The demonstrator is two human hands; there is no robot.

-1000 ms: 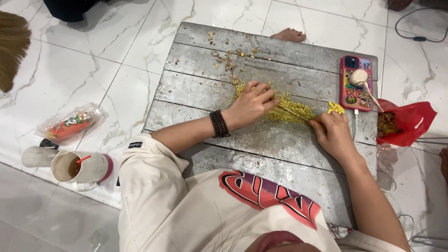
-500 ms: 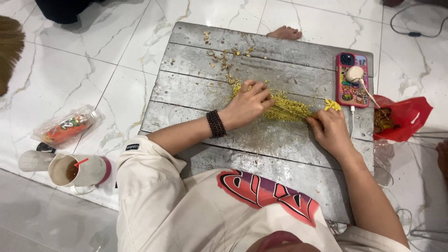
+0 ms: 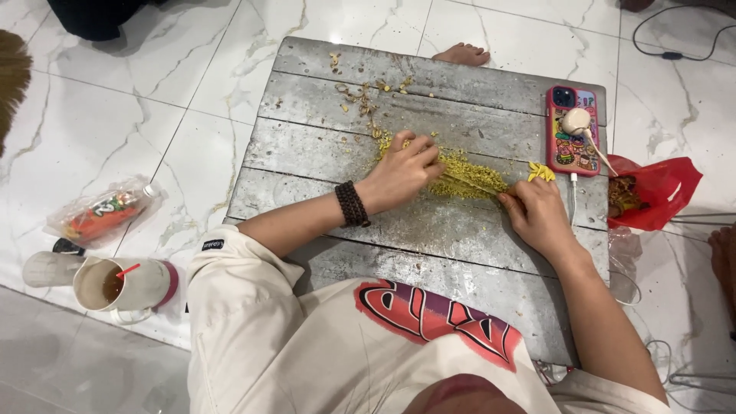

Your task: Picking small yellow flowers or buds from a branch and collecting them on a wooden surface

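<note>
A low grey wooden board point(image 3: 322, 153) lies on the marble floor. A heap of small yellow flower buds point(image 3: 464, 176) sits near its middle. My left hand point(image 3: 402, 172), with a dark bead bracelet on the wrist, rests curled on the left end of the heap, fingers closed over some buds. My right hand point(image 3: 537, 215) pinches a thin stick or needle point(image 3: 475, 184) that runs into the heap from the right. A few yellow petals point(image 3: 540, 171) lie just above the right hand. Loose buds and scraps point(image 3: 360, 96) are scattered toward the board's far edge.
A phone in a red patterned case point(image 3: 569, 142) lies on the board's right side with a pale round object on it. A red plastic bag point(image 3: 659, 192) sits to the right. At left are a drink cup with straw point(image 3: 115, 284) and a wrapped packet point(image 3: 100, 215). Another person's foot point(image 3: 460, 54) touches the far edge.
My left hand has slid slightly along the heap and my right hand has shifted a little nearer it. The view has drifted slightly; nothing else moved.
</note>
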